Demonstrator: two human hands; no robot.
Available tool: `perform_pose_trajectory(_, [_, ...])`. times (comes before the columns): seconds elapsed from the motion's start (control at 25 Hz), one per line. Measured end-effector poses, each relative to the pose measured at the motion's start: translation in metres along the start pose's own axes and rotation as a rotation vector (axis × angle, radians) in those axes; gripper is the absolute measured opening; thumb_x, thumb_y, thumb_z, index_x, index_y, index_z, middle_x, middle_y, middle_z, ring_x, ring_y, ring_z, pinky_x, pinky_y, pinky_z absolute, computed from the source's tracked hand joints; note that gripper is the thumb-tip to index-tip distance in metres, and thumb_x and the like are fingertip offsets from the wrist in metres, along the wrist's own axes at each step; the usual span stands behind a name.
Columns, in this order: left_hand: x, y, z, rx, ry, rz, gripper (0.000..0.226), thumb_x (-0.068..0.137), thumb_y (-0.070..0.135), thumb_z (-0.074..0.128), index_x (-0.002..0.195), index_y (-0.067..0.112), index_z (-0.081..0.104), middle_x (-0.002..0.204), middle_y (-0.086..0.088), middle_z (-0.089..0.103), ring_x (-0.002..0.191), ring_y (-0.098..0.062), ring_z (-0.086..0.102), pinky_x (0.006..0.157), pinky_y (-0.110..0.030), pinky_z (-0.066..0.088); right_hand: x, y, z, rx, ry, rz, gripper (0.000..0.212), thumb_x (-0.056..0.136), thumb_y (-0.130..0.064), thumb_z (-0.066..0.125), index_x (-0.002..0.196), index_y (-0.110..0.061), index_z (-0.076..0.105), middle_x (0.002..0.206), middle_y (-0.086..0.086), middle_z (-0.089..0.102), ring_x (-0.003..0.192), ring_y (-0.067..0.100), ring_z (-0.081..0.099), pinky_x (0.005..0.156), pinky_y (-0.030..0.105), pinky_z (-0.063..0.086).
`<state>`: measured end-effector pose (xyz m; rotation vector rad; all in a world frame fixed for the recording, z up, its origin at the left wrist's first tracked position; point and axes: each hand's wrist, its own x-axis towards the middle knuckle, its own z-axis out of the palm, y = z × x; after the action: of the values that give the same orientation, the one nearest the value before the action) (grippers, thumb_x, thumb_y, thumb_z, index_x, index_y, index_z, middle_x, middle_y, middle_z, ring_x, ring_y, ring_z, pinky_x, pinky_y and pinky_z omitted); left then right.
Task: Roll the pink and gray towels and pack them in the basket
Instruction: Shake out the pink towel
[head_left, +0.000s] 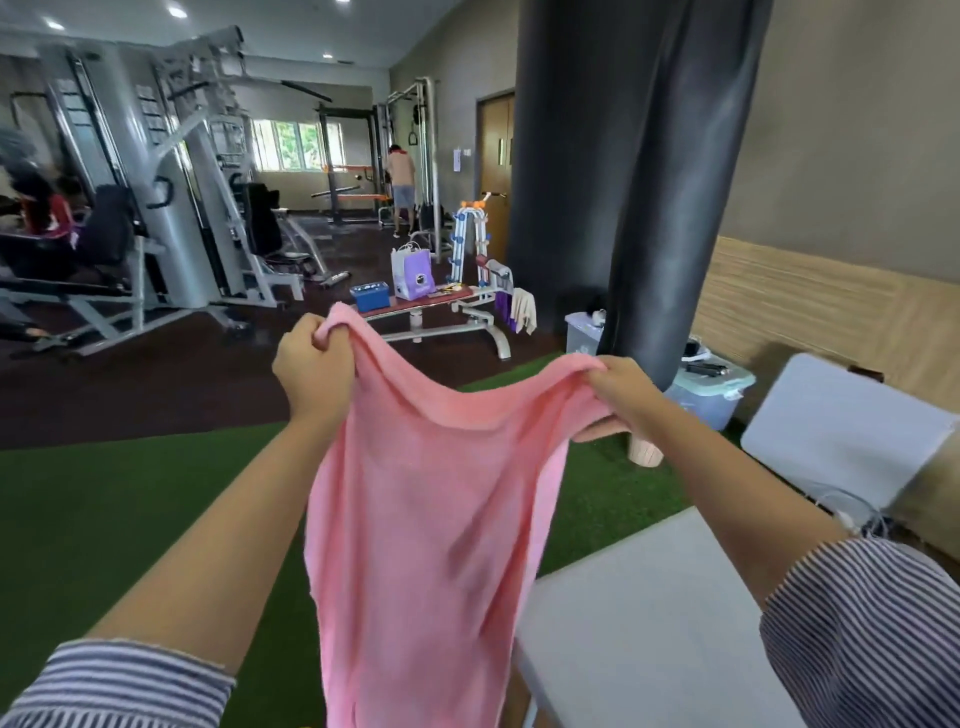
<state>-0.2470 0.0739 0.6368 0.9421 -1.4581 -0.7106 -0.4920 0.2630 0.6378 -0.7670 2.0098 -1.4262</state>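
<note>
Even, bright indoor light from ceiling spots (177, 11) and a far window (291, 145); soft shadows, wide-angle bending at edges, left figures blurred.

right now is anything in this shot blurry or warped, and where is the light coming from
Head view: the pink towel and both hands, left hand and right hand, are fairly sharp; the seated person at far left is smeared by blur; the wide lens bends the punching bag and the walls; ceiling spots and the far window give the light, with no harsh glare.
</note>
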Motion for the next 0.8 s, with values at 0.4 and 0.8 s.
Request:
perform_pose_trajectory(0.4, [-0.016, -0.044, 0.102, 0.087, -0.106, -0.131, 0.028, 0.088, 0.015, 0.049, 0.061, 0.011, 0.043, 0.065, -0.01, 0.054, 0.069, -0.033, 0.057, 0.064, -0.041, 0.049, 0.098, 0.013, -0.023, -0.15, -0.131, 0.231, 0.004, 0.084, -0.011, 0.055, 0.086, -0.008, 0.056, 0.066, 0.005, 0.037, 0.048, 0.013, 0.032, 0.042, 0.021, 0.022])
perform_pose_trajectory(0.8, [0.15, -0.122, 0.24, 0.04, -0.061, -0.19, 0.016, 0.074, 0.029, 0.047, 0.07, 0.014, 0.047, 0.076, -0.021, 0.061, 0.079, -0.039, 0.063, 0.072, -0.054, 0.055, 0.304, 0.004, -0.045, 0.353, 0.113, 0.236, 0.017, 0.091, -0.002, 0.046, 0.078, -0.006, 0.056, 0.089, 0.012, 0.056, 0.073, 0.03, 0.069, 0.074, 0.036, 0.057])
